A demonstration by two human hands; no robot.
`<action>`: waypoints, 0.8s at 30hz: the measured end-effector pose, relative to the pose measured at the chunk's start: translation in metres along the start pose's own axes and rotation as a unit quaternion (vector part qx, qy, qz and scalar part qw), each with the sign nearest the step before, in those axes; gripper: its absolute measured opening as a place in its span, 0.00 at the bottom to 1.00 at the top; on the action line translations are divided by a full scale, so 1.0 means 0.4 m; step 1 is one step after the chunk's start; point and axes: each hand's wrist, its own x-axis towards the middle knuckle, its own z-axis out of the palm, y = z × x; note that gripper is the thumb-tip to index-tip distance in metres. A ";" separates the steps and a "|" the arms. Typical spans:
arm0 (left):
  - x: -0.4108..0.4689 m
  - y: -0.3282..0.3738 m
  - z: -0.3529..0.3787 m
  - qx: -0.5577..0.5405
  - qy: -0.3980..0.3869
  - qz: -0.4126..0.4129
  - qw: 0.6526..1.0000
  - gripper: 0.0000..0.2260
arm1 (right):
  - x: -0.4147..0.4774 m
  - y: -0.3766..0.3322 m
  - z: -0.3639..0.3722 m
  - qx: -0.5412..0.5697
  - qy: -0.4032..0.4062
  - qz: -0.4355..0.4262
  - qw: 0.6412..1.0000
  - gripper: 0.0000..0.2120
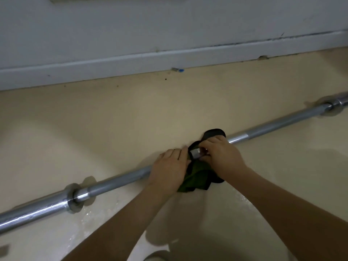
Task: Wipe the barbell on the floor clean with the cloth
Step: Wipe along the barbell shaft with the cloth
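Two bare forearms reach down to a barbell (116, 180) lying on the floor (131, 113).
At mid-shaft the left hand (169, 167) lies over the barbell, fingers together and curved round it. Touching it, a dark green cloth (199, 176) wraps the shaft, and the right hand (223, 155) has its fingers clamped on the cloth.

— Where is the camera?
— On the person's head, just one.
— Looking where?
— Down at the floor (131, 113), close above the barbell (116, 182), facing the wall (131, 25).
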 end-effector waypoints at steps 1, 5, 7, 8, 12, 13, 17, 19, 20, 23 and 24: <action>-0.031 -0.029 -0.005 0.016 0.002 -0.011 1.000 0.18 | -0.001 0.003 0.004 -0.004 0.013 0.001 1.000 0.14; -0.173 -0.150 -0.042 0.042 0.010 -0.062 0.997 0.13 | 0.001 0.016 0.013 -0.027 0.031 -0.014 0.999 0.12; -0.193 -0.164 -0.039 0.049 0.018 -0.098 0.994 0.09 | 0.000 0.007 0.019 -0.052 0.048 -0.023 0.997 0.09; -0.177 -0.145 -0.032 0.042 0.022 -0.107 0.993 0.09 | -0.003 -0.002 0.024 -0.059 0.061 -0.026 0.996 0.09; -0.054 -0.011 -0.003 -0.004 0.004 -0.041 0.999 0.16 | -0.015 -0.035 0.048 -0.072 0.091 -0.036 0.993 0.16; -0.038 0.001 0.000 -0.004 -0.016 -0.024 1.000 0.18 | -0.018 -0.040 0.047 -0.079 0.085 -0.033 0.993 0.17; -0.136 -0.085 -0.044 0.005 -0.005 -0.051 0.999 0.14 | -0.030 -0.114 0.027 -0.061 0.078 -0.012 0.995 0.21; -0.215 -0.139 -0.064 0.010 -0.014 -0.114 0.993 0.13 | -0.048 -0.227 0.051 0.001 0.063 -0.043 0.997 0.22; -0.242 -0.153 -0.073 0.014 -0.010 -0.133 0.991 0.12 | -0.059 -0.295 0.080 0.054 0.041 -0.074 0.995 0.22; -0.312 -0.191 -0.087 0.016 0.023 -0.150 0.988 0.16 | -0.104 -0.470 0.189 0.118 -0.020 -0.145 0.982 0.25; -0.341 -0.209 -0.102 0.026 0.037 -0.166 0.985 0.17 | -0.112 -0.496 0.213 0.115 -0.013 -0.146 0.982 0.26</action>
